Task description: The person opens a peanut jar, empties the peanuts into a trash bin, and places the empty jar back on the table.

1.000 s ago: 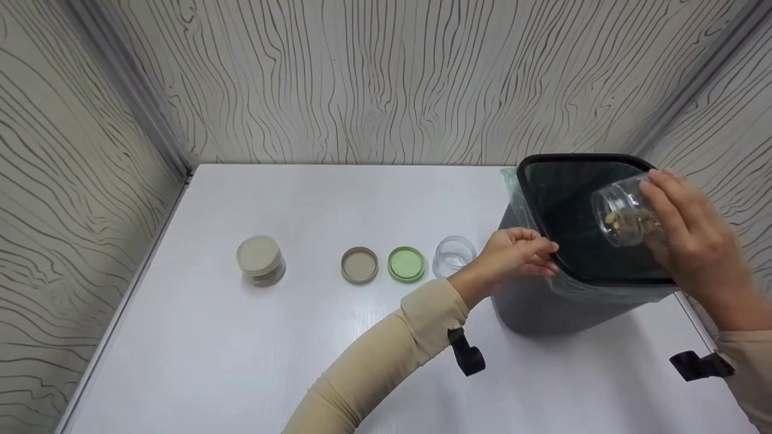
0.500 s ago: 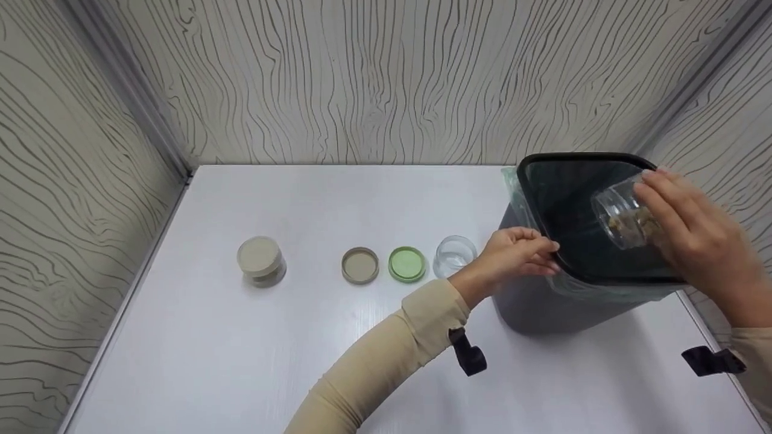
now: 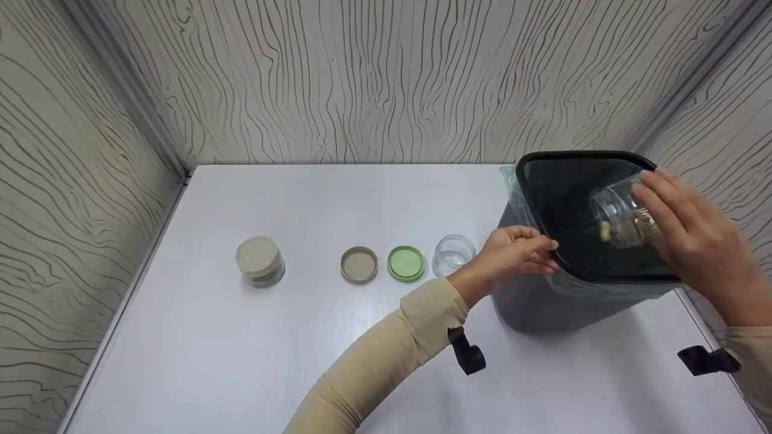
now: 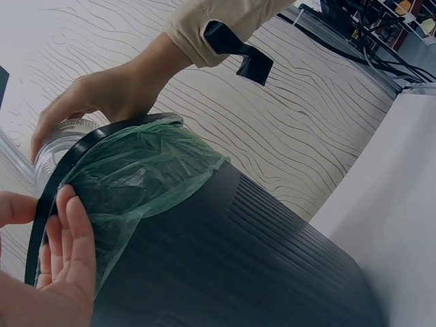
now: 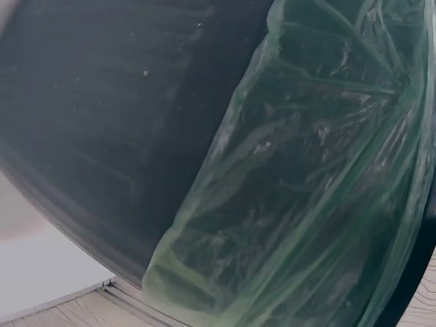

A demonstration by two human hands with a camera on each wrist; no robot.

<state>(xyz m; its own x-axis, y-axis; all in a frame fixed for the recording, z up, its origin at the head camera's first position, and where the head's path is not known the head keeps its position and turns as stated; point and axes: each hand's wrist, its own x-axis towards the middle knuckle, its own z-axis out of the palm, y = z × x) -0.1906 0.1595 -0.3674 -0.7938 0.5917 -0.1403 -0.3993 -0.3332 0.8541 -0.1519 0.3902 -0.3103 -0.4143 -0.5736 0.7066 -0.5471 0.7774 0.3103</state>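
At the right of the head view, my right hand (image 3: 699,241) grips a clear jar (image 3: 618,205), tipped on its side over the trash can's opening. Small brownish pieces lie inside it, and a yellowish piece (image 3: 605,231) is at its mouth. My left hand (image 3: 512,256) pinches the black rim (image 3: 609,279) of the dark grey trash can (image 3: 537,307). In the left wrist view, the thumb and fingers are on either side of that rim. A green bag (image 4: 146,174) hangs over the edge. The right wrist view holds only the can's side and the bag (image 5: 293,163).
Left of the trash can stands a clear uncovered jar (image 3: 453,254). Beside it lie a green lid (image 3: 406,263) and a beige lid (image 3: 359,265). Farther left is a beige-lidded jar (image 3: 259,260). Patterned panels (image 3: 362,84) wall the white table (image 3: 211,361).
The tilted jar has shifted slightly within the opening, and the pieces in it have moved, with one now at its lip. The left hand stays on the rim.
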